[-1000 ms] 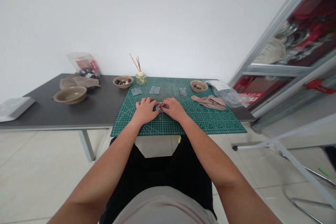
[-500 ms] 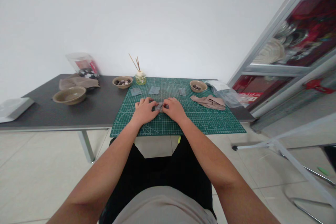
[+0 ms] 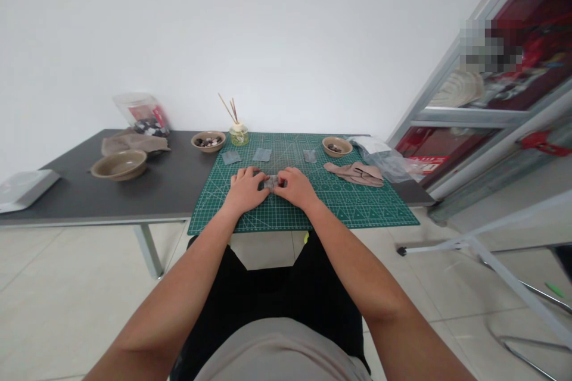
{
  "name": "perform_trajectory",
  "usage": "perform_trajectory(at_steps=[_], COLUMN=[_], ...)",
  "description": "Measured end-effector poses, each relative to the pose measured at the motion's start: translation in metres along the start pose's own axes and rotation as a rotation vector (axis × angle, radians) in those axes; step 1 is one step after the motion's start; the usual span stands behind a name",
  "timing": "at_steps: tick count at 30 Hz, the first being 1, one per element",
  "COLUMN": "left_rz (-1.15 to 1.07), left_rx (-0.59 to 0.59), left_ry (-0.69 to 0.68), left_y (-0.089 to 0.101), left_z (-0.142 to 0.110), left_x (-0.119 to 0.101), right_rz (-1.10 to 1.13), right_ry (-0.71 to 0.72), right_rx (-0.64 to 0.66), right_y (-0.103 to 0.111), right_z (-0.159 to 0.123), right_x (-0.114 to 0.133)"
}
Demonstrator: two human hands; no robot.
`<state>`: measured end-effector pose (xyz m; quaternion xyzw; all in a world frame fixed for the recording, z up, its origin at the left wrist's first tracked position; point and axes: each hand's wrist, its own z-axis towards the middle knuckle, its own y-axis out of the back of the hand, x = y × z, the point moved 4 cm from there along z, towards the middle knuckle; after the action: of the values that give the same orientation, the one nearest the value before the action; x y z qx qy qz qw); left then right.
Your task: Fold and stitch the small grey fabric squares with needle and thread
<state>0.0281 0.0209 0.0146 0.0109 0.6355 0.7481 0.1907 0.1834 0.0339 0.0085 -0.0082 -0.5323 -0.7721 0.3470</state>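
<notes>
Presently, I find the packet (image 3: pixel 272 184) over the mat (image 3: pixel 357 208), between the two hands; whether it touches the mat I cannot tell. The left hand (image 3: pixel 245 189) has thumb and fingers closed on the packet's left end. The right hand (image 3: pixel 295 186) pinches its right end. Detail between the fingertips is too small for me to read. Beyond, I record three flat bags (image 3: pixel 261 155) spaced in a row, and, right of the right hand, a crumpled cloth (image 3: pixel 357 174).
</notes>
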Motion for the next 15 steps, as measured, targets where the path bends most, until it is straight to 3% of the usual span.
perform_trajectory(at_steps=[10, 15], left_rz=[0.007, 0.004], left_rx=[0.009, 0.010], left_ry=[-0.007, 0.000], left_y=[-0.0004, -0.0007], left_z=[-0.0006, 0.0004], left_x=[-0.0002, 0.0006], right_rz=[0.043, -0.040], right_ry=[0.116, 0.026], right_rx=[0.084, 0.039], right_y=[-0.0043, -0.0045], right_z=[0.0000, 0.0029], right_x=[0.0040, 0.0000])
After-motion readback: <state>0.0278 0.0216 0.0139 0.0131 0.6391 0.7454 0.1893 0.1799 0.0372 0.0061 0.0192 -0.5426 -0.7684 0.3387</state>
